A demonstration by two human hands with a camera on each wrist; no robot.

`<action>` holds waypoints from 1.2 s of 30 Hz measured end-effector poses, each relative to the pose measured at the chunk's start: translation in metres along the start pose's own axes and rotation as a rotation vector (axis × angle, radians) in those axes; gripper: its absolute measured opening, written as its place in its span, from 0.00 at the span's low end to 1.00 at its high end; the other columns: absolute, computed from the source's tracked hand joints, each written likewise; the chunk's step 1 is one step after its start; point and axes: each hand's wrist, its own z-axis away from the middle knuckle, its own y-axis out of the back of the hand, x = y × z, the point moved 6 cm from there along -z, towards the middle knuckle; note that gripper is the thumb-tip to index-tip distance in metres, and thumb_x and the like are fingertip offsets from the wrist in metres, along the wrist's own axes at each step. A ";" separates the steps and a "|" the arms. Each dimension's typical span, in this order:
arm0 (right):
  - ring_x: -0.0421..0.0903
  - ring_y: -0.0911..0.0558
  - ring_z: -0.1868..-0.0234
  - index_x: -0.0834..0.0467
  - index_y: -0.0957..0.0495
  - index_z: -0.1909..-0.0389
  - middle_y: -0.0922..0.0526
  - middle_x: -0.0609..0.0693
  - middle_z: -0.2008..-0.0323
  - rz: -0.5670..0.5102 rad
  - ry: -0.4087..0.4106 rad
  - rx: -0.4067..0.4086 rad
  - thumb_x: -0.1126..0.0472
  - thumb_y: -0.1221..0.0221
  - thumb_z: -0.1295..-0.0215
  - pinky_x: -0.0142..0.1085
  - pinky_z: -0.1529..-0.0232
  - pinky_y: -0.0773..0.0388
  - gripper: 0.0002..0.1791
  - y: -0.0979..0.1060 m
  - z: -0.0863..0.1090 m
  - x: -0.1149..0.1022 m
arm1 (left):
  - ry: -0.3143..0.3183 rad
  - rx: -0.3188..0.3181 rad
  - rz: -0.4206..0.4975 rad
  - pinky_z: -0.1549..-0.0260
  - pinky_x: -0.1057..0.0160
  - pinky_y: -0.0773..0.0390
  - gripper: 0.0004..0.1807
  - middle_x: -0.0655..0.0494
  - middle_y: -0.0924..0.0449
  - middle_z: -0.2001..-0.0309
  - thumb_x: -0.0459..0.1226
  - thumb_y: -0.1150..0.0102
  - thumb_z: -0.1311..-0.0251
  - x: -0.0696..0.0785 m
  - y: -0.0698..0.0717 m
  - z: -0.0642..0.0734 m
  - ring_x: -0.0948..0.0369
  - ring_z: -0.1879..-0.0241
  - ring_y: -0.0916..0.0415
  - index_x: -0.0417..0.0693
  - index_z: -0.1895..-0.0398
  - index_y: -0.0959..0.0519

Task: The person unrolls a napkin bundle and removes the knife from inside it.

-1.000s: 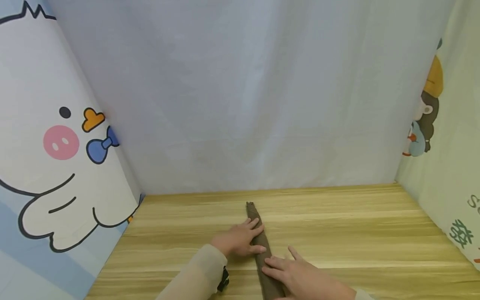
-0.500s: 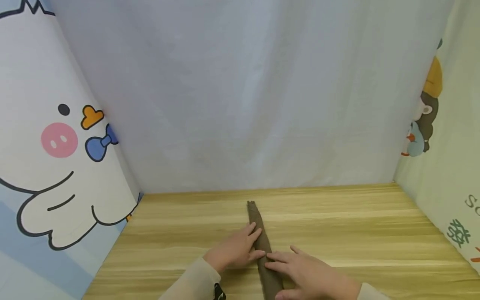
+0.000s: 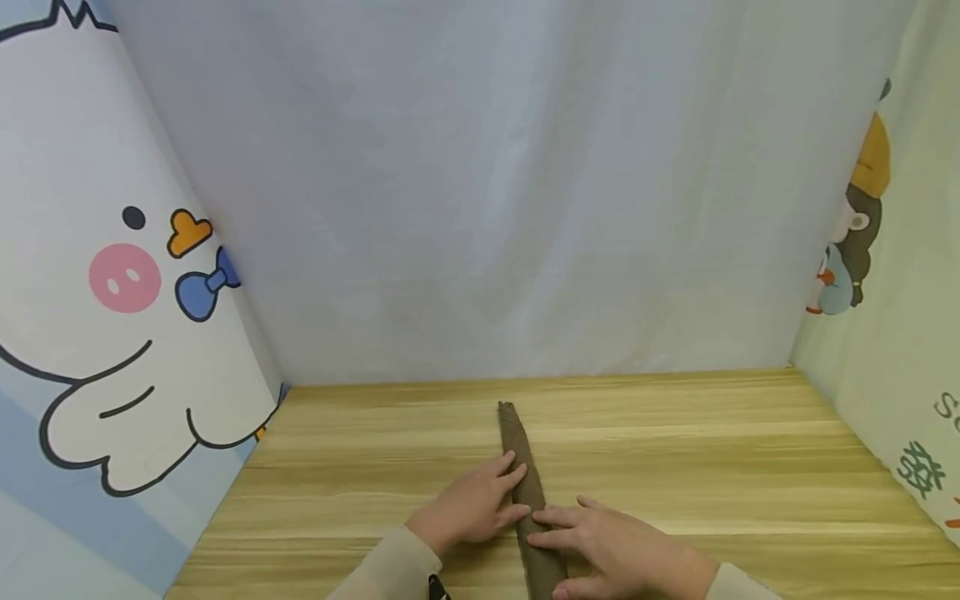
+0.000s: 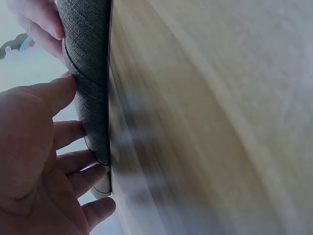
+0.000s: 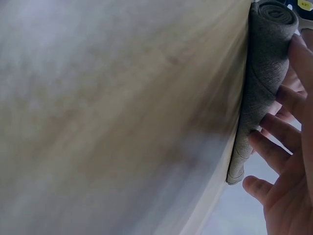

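Rolled cloth (image 3: 532, 490), grey-brown, lies lengthwise on the wood-grain tabletop (image 3: 712, 458) in the head view, its narrow-looking far end pointing just short of 12 o'clock and its near part running out of frame at 6. The left hand (image 3: 471, 508) meets it from 9 o'clock, fingers slightly spread, tips resting on its flank; the right hand (image 3: 618, 546) comes in from 4 o'clock, two fingertips on the roll and another finger splayed clear. Neither hand looks to be pinching

From the left wrist, the roll fills the 9-to-11 o'clock side of the picture. The left fingers are gently bent with gaps between them; whether every tip touches, I can't tell. Only this close does the weave show well, with an outer edge winding across it. I'd expect something soft, light and grippy, unlikely to break but apt to loosen or sag if lifted at one end

From the right wrist, it runs from 1 o'clock down to 4, right fingers spread along its side. Here alone the near end shows its coil (image 5: 276, 12) of layers, cut off in the head view. Best hold, I'd judge: both hands well apart, cupping lightly, with that outer edge trapped
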 end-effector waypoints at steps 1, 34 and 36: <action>0.48 0.29 0.36 0.50 0.33 0.31 0.35 0.54 0.32 0.003 -0.001 0.001 0.35 0.51 0.33 0.61 0.47 0.29 0.35 0.000 0.000 0.000 | 0.000 -0.003 -0.005 0.35 0.53 0.38 0.37 0.48 0.50 0.25 0.60 0.58 0.32 0.000 0.000 0.000 0.54 0.29 0.46 0.51 0.26 0.42; 0.50 0.27 0.37 0.49 0.29 0.34 0.32 0.53 0.33 0.017 -0.154 0.043 0.31 0.51 0.35 0.65 0.45 0.34 0.36 0.003 0.003 0.017 | 0.014 -0.078 -0.103 0.35 0.46 0.42 0.38 0.57 0.53 0.24 0.62 0.59 0.34 0.006 0.004 -0.039 0.59 0.27 0.53 0.60 0.25 0.45; 0.50 0.27 0.37 0.49 0.29 0.34 0.32 0.53 0.33 0.019 -0.158 0.044 0.31 0.51 0.35 0.65 0.45 0.34 0.36 0.002 0.004 0.018 | 0.008 -0.075 -0.102 0.35 0.46 0.41 0.38 0.57 0.53 0.24 0.62 0.59 0.34 0.006 0.004 -0.039 0.59 0.27 0.53 0.60 0.25 0.45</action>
